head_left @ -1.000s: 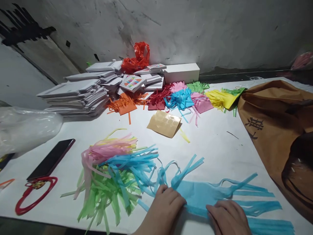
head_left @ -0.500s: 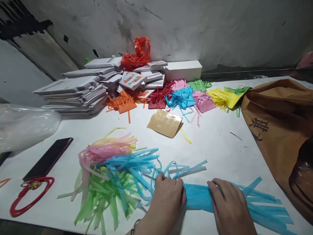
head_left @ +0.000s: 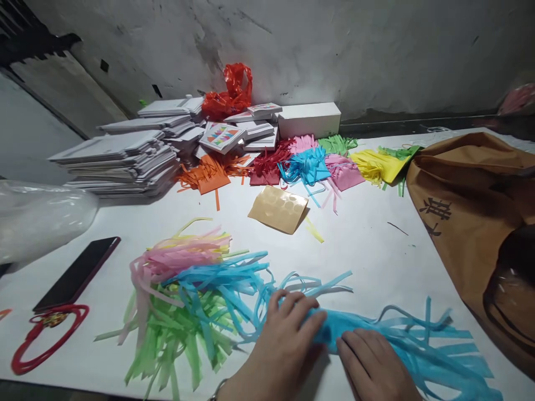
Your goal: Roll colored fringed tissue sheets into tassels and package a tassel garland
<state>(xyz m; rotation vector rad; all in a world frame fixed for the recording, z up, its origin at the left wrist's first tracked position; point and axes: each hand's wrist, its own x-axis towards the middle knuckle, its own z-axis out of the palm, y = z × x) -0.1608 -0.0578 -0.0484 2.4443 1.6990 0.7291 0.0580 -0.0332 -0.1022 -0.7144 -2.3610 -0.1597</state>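
Note:
A blue tissue-paper tassel [head_left: 334, 325] lies across the front of the table, its cut strips fanned out at both ends. Over the left part of its solid middle band rests my left hand [head_left: 284, 340], fingers apart and slightly bent. My right hand [head_left: 371, 362] is closed at the band's lower edge, fingers together, its thumb hidden. Left of my hands, cut strips form a pile: a green tassel [head_left: 179, 334] below, a pink tassel [head_left: 175, 259] above, and more blue strips [head_left: 225, 273] between them.
Behind are a folded tan sticker sheet [head_left: 278, 209], bundled tassels of several colours [head_left: 309, 167], stacked white cartons [head_left: 117, 161], a white box [head_left: 309, 120] and a red plastic bag [head_left: 229, 100]. A phone [head_left: 79, 273] and red cord [head_left: 50, 340] lie left; a brown bag [head_left: 451, 195] right.
My left hand has loosened, its fingers spreading over the band. My right hand has moved left and down, closer to it. The right-hand strips have shifted and some curl upward.

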